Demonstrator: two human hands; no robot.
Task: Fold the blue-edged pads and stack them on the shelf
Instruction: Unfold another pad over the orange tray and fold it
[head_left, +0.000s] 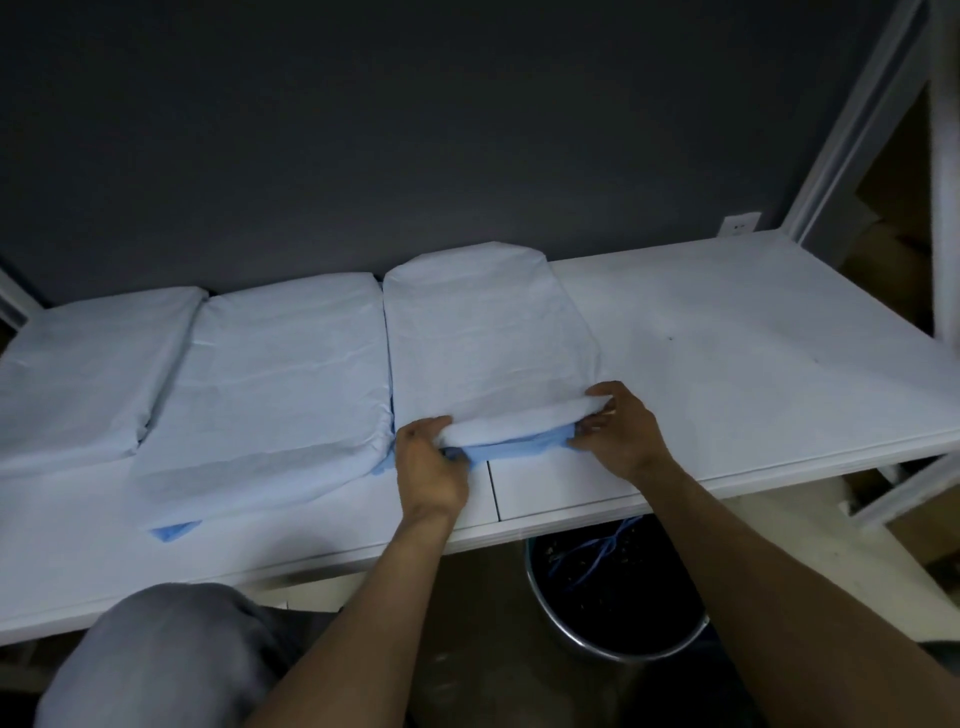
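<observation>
A knee (156, 649) in soft grey cloth sits nearest, beside a round, metal-rimmed bin (613, 597) under the shelf (753, 338). On that flat white board, the left hand (431, 467) curls its fingers round the near left corner of a crinkled, papery white pad (488, 338). The right hand (621, 431) pinches the near right corner. Between them the near end is rolled up, baring its blue edge (519, 447). The pad's far end is rounded. To its left lie a plump middle stack (275, 384) and a left stack (78, 374), touching each other. Behind is a matte dark wall (415, 130) with a white socket (740, 224).
</observation>
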